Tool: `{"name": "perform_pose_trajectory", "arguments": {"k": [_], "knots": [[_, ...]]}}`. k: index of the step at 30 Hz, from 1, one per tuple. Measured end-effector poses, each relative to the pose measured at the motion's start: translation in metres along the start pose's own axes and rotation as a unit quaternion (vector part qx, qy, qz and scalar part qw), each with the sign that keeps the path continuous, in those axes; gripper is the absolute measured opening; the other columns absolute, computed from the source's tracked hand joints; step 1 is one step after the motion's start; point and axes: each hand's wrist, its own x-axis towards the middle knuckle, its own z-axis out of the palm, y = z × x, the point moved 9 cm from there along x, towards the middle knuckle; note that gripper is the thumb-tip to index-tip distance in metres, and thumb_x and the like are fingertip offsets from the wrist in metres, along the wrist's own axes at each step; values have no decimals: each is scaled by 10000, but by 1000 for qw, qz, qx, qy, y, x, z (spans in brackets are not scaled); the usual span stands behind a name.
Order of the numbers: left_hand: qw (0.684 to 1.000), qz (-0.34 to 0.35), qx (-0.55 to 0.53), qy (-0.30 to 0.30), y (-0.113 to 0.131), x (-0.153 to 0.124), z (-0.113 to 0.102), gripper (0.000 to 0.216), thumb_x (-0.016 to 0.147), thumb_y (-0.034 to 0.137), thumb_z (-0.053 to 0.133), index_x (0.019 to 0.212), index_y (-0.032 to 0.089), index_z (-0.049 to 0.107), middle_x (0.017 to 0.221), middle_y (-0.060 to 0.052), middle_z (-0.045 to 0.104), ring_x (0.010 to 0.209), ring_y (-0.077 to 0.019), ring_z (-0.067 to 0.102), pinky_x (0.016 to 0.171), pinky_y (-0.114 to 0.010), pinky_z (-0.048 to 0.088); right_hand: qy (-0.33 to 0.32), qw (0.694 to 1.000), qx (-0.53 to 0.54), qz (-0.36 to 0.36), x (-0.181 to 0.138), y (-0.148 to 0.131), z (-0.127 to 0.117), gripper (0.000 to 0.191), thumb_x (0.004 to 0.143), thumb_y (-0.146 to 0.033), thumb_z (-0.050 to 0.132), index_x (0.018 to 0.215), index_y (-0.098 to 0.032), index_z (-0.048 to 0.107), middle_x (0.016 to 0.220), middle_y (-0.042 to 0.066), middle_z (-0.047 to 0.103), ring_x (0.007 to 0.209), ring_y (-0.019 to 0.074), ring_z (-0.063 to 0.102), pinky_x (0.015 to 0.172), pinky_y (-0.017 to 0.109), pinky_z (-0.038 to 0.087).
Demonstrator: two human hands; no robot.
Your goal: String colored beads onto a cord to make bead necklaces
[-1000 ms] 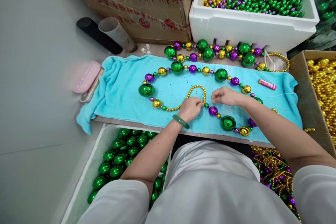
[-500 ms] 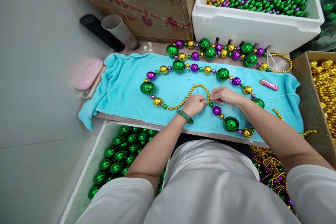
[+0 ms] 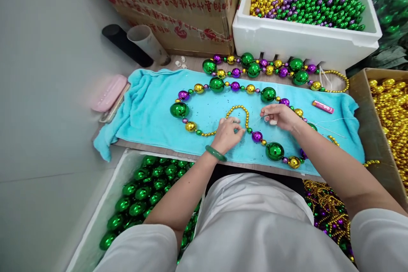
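Observation:
My left hand (image 3: 227,135), with a green bangle at the wrist, is closed in a pinch beside the small green bead at the end of the gold beads (image 3: 245,112). My right hand (image 3: 279,117) is raised over the towel, its fingertips closed on a thin white thread (image 3: 259,120). The thread runs faintly between both hands. The bead necklace (image 3: 216,85) of large green, purple and gold beads lies in a loop around them; my right forearm hides part of its right side.
Under the necklace is a blue towel (image 3: 153,106). A pink lighter (image 3: 322,106) and short gold bead pieces (image 3: 333,140) lie at right. Behind stand a white foam box (image 3: 302,40) and a cardboard box (image 3: 165,12). Finished-looking strands (image 3: 253,70) lie between. Green beads (image 3: 143,193) fill a box below.
My hands have moved apart: the right hand rightward and up with the thread, the left slightly left. The gold beads and nearby strand end have shifted a little left.

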Motion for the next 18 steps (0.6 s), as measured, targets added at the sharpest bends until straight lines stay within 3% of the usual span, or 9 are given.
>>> {"name": "perform_pose_trajectory", "arguments": {"k": [5, 8, 11, 14, 18], "knots": [[1000, -3, 14, 0, -5, -8, -8, 187, 787, 310, 588, 680, 183, 674, 976, -67, 668, 967, -224, 583, 949, -401, 394, 33, 996, -46, -63, -6, -11, 0, 321, 650, -103, 695, 959, -134, 612, 696, 64, 696, 571, 142, 636, 380, 178, 384], [1000, -22, -16, 5, -11, -11, -18, 175, 769, 286, 595, 641, 182, 652, 932, -62, 674, 937, -216, 597, 929, -384, 413, 60, 992, -83, -68, -8, -14, 0, 229, 640, -112, 709, 846, -121, 611, 718, 91, 705, 605, 164, 662, 383, 186, 401], [986, -73, -147, -5, -20, -13, -18, 171, 736, 273, 619, 602, 167, 630, 933, -57, 677, 931, -193, 603, 853, -326, 450, 68, 989, -111, -73, -10, -16, 4, 175, 625, -134, 721, 765, -121, 617, 707, 93, 705, 587, 161, 658, 365, 183, 381], [918, -152, -365, -25, -25, -15, -1, 206, 702, 331, 664, 631, 141, 635, 927, -73, 681, 866, -176, 605, 663, -260, 457, 54, 984, -146, -86, -14, -16, 16, 166, 623, -186, 730, 745, -123, 637, 690, 83, 703, 560, 150, 641, 369, 185, 379], [766, -216, -605, -9, -22, -12, 23, 258, 649, 348, 737, 697, 110, 651, 806, -83, 678, 788, -152, 612, 558, -210, 414, 41, 974, -204, -93, -18, -13, 34, 153, 639, -233, 708, 743, -136, 653, 672, 56, 696, 539, 129, 607, 391, 192, 371]]}}
